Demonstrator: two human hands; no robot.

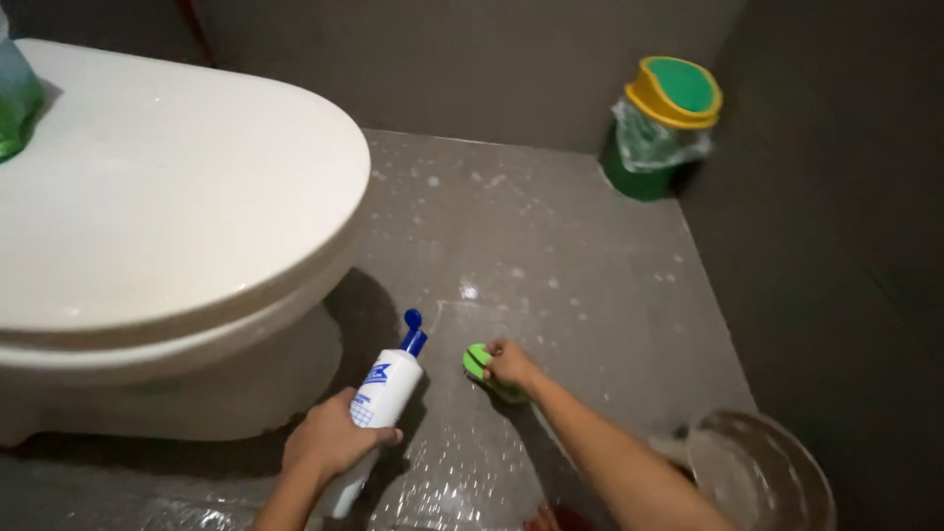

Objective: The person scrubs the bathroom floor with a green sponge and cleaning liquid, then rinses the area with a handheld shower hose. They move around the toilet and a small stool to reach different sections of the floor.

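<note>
The left hand (332, 440) is wrapped around the lower body of a white bottle with a blue cap (385, 403), fingers curled closed on it. The bottle's long axis runs from the near-left up toward the far-right, so the blue nozzle tips away from the person and points at the patch of wet grey floor (551, 256) just left of the other hand. The right hand (509, 366) lies a little farther out and to the right, clenched over a green scrubber (479, 362) and pressing it down on the floor; only the scrubber's left edge shows from under the fingers. The bottle's nozzle and the scrubber are near each other but apart, with a narrow strip of glistening floor between them, and the scrubber sits to the right of the nozzle tip. White flecks of foam or water are scattered over the floor farther out. The white toilet (167, 197), lid down, fills the left of the view, its base just beside the bottle. In the far right corner stands a green bin with a yellow lid (661, 128) and a plastic liner. At the near right, beside the right forearm, sits a round bucket (762, 472), only partly in view.
</note>
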